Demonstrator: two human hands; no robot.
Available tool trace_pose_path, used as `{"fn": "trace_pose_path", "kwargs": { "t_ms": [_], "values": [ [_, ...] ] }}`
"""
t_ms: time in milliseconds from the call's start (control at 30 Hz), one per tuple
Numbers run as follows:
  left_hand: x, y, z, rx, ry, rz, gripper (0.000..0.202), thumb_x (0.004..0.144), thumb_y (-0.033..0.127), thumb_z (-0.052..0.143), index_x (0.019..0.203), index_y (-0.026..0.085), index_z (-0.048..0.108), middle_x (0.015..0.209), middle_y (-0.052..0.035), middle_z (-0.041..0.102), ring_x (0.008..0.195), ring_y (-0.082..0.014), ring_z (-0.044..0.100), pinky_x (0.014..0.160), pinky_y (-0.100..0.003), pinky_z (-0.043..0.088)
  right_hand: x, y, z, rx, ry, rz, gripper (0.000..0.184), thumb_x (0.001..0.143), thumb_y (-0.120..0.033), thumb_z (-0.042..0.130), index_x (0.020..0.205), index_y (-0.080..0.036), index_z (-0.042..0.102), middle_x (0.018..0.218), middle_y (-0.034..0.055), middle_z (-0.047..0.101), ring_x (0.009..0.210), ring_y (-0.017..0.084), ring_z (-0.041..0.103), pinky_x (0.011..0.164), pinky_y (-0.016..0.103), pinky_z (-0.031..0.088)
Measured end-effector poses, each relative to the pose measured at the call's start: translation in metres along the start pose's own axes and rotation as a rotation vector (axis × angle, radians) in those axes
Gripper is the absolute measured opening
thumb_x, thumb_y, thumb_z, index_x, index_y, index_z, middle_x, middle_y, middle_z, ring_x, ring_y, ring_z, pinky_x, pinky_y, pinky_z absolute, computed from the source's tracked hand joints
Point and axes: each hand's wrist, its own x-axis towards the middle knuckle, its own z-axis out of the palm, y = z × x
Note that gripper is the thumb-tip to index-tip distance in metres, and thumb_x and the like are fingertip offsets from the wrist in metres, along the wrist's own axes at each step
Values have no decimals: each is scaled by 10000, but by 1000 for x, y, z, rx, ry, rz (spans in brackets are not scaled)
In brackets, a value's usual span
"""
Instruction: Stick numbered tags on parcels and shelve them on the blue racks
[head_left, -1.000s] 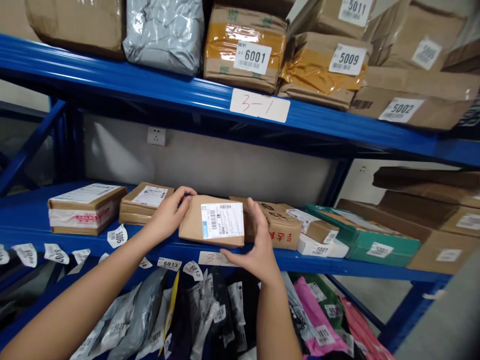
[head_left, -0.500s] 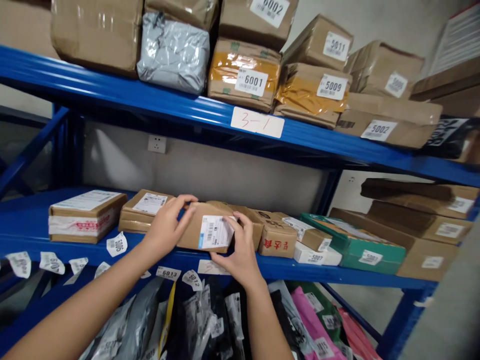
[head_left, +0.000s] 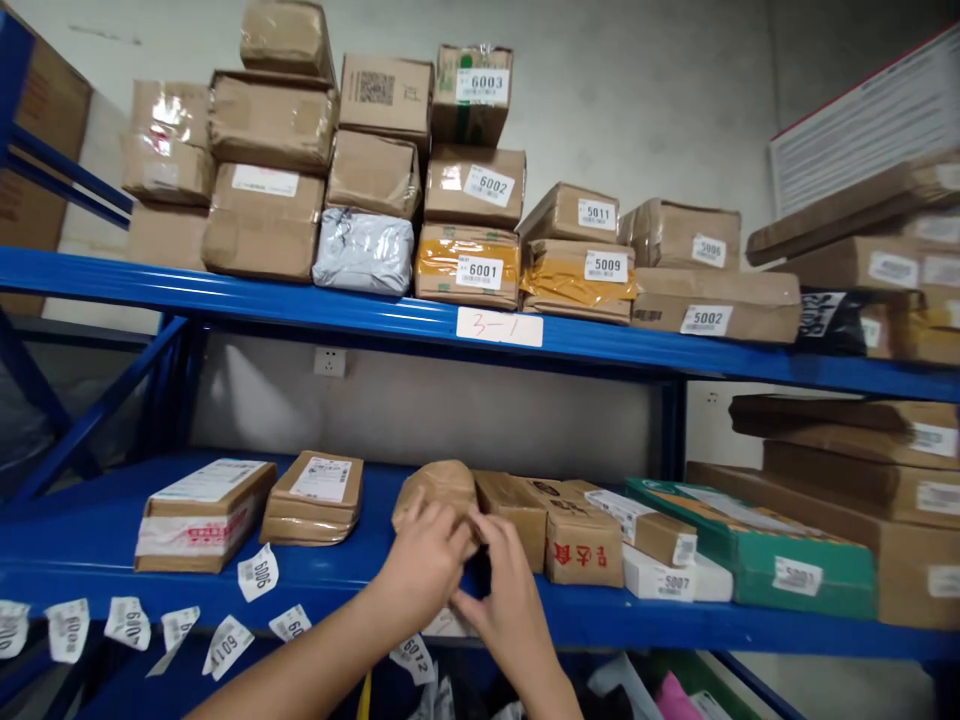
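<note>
Both my hands are at the front of the middle blue shelf (head_left: 90, 540). My left hand (head_left: 424, 565) is curled round the lower front of a brown paper-wrapped parcel (head_left: 439, 485) that stands on the shelf. My right hand (head_left: 504, 590) is beside it, fingers bent against the parcel's lower right side. The parcel's white label is hidden behind my hands. Right of the parcel stands a cardboard box with red characters (head_left: 581, 545). To its left lies a flat brown parcel with a white label (head_left: 315, 497).
A taped box (head_left: 202, 515) lies at the shelf's left. A green box (head_left: 750, 555) and long cardboard boxes (head_left: 847, 470) are on the right. Numbered parcels fill the upper shelf marked 3-1 (head_left: 499, 326). Number tags (head_left: 257, 573) hang along the shelf's front edge.
The view has tilted upward. The parcel has gone further back onto the shelf, and both hands have closed over its lower front, covering the label.
</note>
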Motion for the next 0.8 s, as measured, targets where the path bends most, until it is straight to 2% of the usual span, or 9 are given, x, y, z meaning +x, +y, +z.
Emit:
{"fn": "trace_pose_path", "kwargs": {
  "t_ms": [67,133,200,333,433,533,600,700,800],
  "values": [
    [5,2,0,-21,-53,109,260,901,282,656,1114,139,695,999,-109,703,1009,-281,667,1172,-635,340,-7,8,1,-29,-8,-10,725,743,-128,674,1424,-269,471,1202,91,596,1100,282,646,908,411,609],
    [6,3,-5,-74,-100,207,295,905,421,670,1001,146,719,925,-92,721,968,-270,682,1179,-647,317,-14,16,4,-24,-16,-16,675,730,-131,658,1376,-259,512,1188,85,631,1068,282,677,865,382,627],
    [6,2,-17,-122,-84,270,306,922,453,636,952,163,730,848,-69,721,921,-247,684,1167,-613,349,-19,22,5,-2,-35,-22,636,761,-168,669,1370,-243,502,1218,90,652,1069,282,694,851,359,634],
    [11,-11,-70,-229,279,208,241,949,377,575,1007,199,726,904,-45,715,913,-196,661,1136,-500,391,-15,16,-2,13,20,-12,508,860,-359,725,1305,-231,519,977,42,684,778,211,704,674,297,625],
    [18,-34,-119,-218,529,165,231,962,315,550,1093,197,699,982,-53,709,935,-185,650,1107,-480,391,12,-5,-22,-35,117,-61,418,912,-398,686,1266,-229,542,886,18,634,702,169,646,635,278,593],
    [19,-61,-157,-102,662,154,228,956,265,542,1105,180,692,973,-79,689,922,-204,618,969,-442,462,67,-35,-52,-110,307,-232,358,923,-337,674,1237,-205,562,897,39,607,764,176,622,690,305,575],
    [11,-75,-171,-23,684,157,220,950,248,537,1092,177,689,950,-86,675,888,-209,595,871,-408,487,119,-57,-70,-148,447,-402,352,900,-270,695,1218,-205,559,926,53,607,801,185,613,730,327,566],
    [-10,-84,-176,138,608,212,204,929,216,539,1075,189,679,949,-82,663,893,-207,600,943,-437,477,214,-91,-89,-311,637,-617,341,865,-284,699,1165,-215,553,972,86,626,883,240,615,819,422,561],
    [-34,-94,-177,290,508,286,210,895,188,558,1074,196,669,984,-83,652,936,-211,611,1054,-484,424,317,-120,-98,-449,599,-565,420,833,-319,692,1197,-160,554,1164,166,597,1129,322,565,968,529,510]
  ]
}}
